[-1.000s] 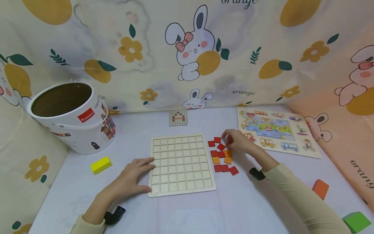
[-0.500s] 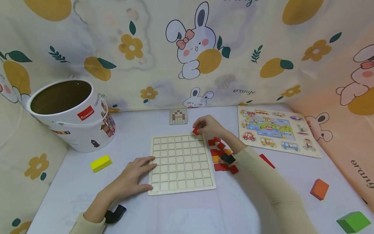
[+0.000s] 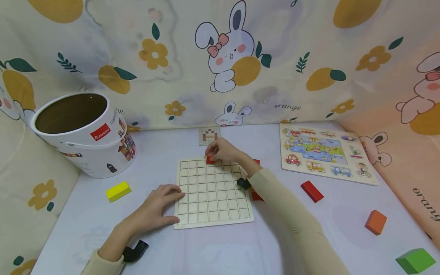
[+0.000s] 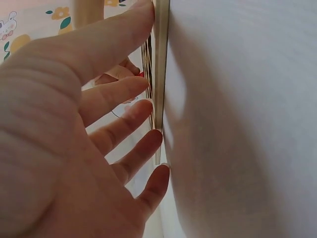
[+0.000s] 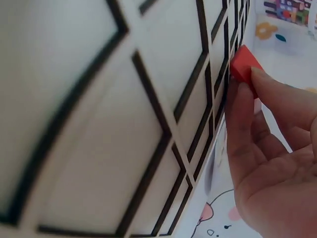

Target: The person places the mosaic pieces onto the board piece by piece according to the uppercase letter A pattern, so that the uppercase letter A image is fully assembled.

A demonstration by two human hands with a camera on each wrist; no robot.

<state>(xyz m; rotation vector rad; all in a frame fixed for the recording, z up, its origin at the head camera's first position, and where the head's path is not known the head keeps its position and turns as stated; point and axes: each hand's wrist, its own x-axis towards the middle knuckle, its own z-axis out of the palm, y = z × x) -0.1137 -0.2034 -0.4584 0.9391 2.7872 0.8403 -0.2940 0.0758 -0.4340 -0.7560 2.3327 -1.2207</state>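
Observation:
A pale wooden grid board [image 3: 213, 198] lies flat in the middle of the table. Along its left edge rests my left hand [image 3: 159, 204], fingers spread and fairly straight; in the left wrist view the fingertips [image 4: 143, 106] meet the board's side. At the top row of cells, my right hand [image 3: 223, 150] pinches a small red square tile [image 3: 209, 160] between thumb and fingers. The right wrist view shows that red tile [image 5: 245, 64] tilted, one edge right at the grid. Other red tiles [image 3: 256, 196] beside the board are mostly hidden behind my right forearm.
A small pattern card [image 3: 209, 136] lies behind the board. At the left stand a white bucket [image 3: 99, 156] and a yellow block [image 3: 118, 191]. To the right are a picture puzzle board [image 3: 330, 168] and red [image 3: 312, 191], orange [image 3: 376, 222] and green [image 3: 416, 261] blocks.
My right hand has picked up a red tile from the loose tiles right of the board and carried it left to the board's top row. The left hand stays at the board's edge.

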